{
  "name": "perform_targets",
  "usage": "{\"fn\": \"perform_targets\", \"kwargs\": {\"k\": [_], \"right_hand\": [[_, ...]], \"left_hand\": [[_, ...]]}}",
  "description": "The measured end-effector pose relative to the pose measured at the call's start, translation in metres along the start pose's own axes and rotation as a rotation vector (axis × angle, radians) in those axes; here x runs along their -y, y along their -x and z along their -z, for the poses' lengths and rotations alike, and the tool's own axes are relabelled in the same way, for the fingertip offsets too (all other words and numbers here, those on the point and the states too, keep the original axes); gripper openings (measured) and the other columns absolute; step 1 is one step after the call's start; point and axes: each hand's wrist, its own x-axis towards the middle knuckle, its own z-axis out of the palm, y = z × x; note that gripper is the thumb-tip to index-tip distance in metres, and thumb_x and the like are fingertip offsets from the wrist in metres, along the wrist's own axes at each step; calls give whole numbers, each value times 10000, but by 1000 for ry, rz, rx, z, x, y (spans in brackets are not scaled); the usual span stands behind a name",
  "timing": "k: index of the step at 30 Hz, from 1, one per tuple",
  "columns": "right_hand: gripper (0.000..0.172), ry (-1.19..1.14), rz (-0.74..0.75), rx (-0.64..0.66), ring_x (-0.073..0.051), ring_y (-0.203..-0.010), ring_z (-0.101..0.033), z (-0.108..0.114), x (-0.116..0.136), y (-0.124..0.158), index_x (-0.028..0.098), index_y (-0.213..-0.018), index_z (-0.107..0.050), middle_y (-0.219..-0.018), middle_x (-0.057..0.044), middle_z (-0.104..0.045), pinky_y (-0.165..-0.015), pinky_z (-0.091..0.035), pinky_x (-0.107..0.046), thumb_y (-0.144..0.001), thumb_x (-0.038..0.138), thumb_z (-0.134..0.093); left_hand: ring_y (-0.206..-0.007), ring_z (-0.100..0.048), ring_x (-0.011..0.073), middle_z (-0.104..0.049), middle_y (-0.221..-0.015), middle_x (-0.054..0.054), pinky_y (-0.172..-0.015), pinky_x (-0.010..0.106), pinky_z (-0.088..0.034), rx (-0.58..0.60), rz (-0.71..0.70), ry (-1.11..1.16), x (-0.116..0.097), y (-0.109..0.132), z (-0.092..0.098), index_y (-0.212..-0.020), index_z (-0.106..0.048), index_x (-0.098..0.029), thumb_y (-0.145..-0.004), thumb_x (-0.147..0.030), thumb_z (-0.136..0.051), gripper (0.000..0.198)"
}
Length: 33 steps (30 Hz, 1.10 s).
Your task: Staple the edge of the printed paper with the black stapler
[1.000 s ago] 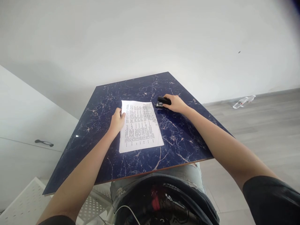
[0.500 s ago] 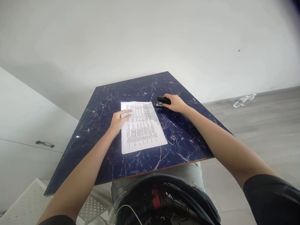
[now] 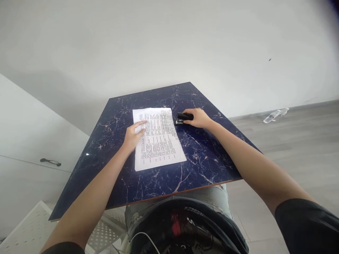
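Note:
White printed sheets of paper [image 3: 159, 144] lie on the dark blue marbled table, their lines of text running up and down the page. My left hand [image 3: 134, 135] rests on the left edge of the paper, thumb and forefinger apart on its surface. Just beyond the right edge of the sheets is a black stapler [image 3: 184, 117]. The fingers of my right hand [image 3: 197, 118] are wrapped round its right end, and its jaw end points left toward the paper. Whether the stapler touches the paper is too small to tell.
The table [image 3: 148, 190] stands against a pale wall [image 3: 169, 46]. A clear plastic bottle [image 3: 274, 115] lies on the floor at the right. To the left are a white cabinet with a dark handle [image 3: 50, 162] and a perforated white chair [image 3: 106, 233].
My left hand and the paper have shifted slightly away from me and to the left. The stapler has moved a little toward me, still in my right hand.

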Motion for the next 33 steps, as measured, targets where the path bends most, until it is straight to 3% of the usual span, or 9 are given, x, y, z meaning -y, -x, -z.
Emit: {"fn": "perform_targets", "kwargs": {"k": [12, 19, 26, 33], "right_hand": [[271, -169, 231, 148, -249, -883, -720, 7, 9, 7, 226, -1085, -759, -1020, -60, -788, -799, -536, -409, -827, 309, -748], [324, -182, 291, 211, -223, -824, -684, 1, 23, 9, 205, -1065, -741, -984, -64, -772, -755, -519, -384, -850, 446, -769], [280, -195, 319, 258, -215, -833, -673, 1, 23, 9, 204, -1109, -726, -1009, -65, -764, -758, -511, -376, -862, 336, -720], [263, -201, 307, 271, -221, -810, -661, -5, 33, 10, 201, -1093, -730, -963, -62, -752, -755, -487, -392, -870, 339, -717]], "left_hand": [[-1290, -681, 282, -752, -1339, 42, -1219, 490, -455, -71, -23, -20, 4, -1, 1, -1225, -787, -246, -867, -164, -685, 381], [-1279, -688, 282, -758, -1326, 41, -1214, 501, -459, -69, -30, -24, 3, -1, 1, -1220, -789, -256, -871, -169, -686, 373], [-1288, -684, 284, -753, -1337, 38, -1217, 507, -456, -49, -26, -17, 1, 0, 1, -1220, -788, -260, -876, -158, -682, 375], [-1293, -680, 282, -752, -1338, 46, -1213, 517, -455, 7, -55, -14, -4, 2, -1, -1231, -779, -250, -890, -156, -674, 369]]}}
